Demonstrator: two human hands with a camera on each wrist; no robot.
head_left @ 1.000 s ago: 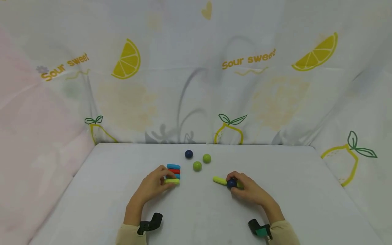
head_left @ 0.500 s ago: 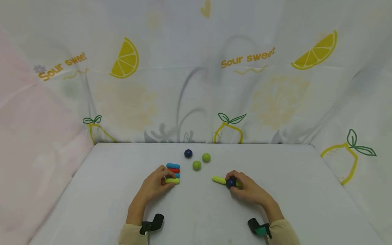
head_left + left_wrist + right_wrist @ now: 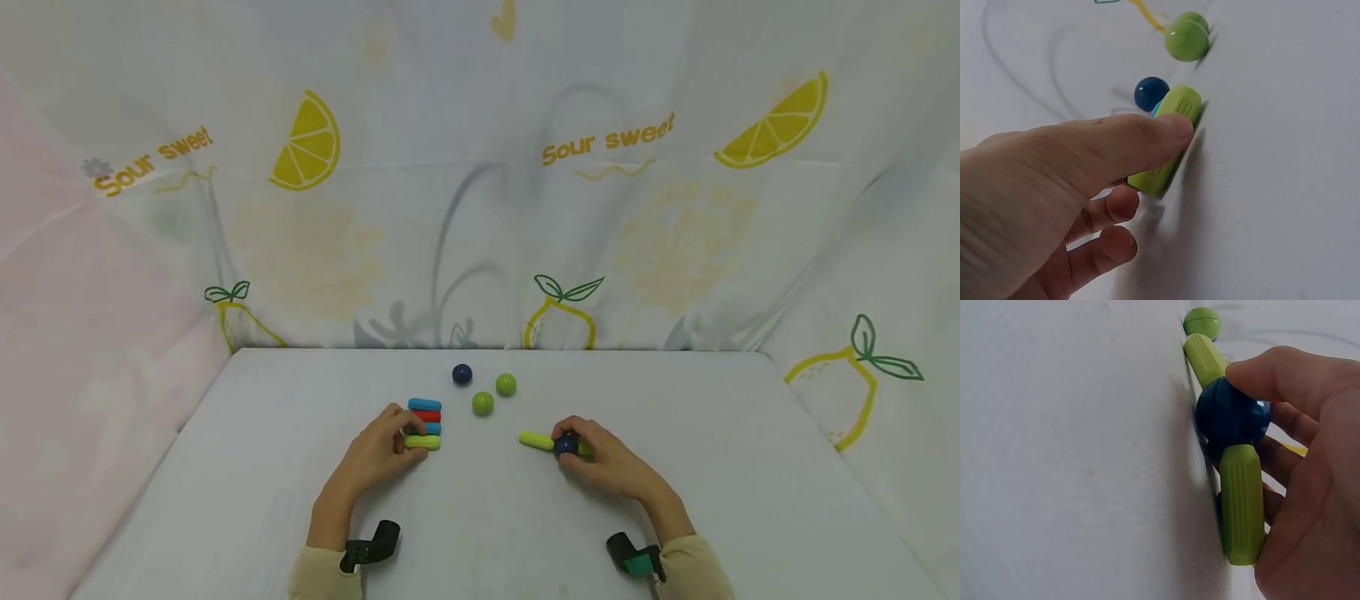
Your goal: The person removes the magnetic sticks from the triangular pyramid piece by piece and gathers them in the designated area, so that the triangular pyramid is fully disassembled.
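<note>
The right hand [image 3: 600,462] pinches a dark blue ball [image 3: 566,446] that sits between two green sticks: one stick [image 3: 536,440] runs out from the ball toward the person's left, the other [image 3: 1242,503] lies under the fingers on the ball's other side. So this short chain has its long axis running left to right across the white table [image 3: 720,467], and its free end points toward the left hand.

The left hand [image 3: 371,458] rests its thumb on the nearest stick of a side-by-side row [image 3: 424,423], a green one [image 3: 1166,140].

The row has four sticks: blue, red, blue, green.

Three loose balls lie beyond the hands: one dark blue [image 3: 462,374] and two green [image 3: 483,404] [image 3: 506,384]. They sit between the hands, slightly nearer the left one.
</note>
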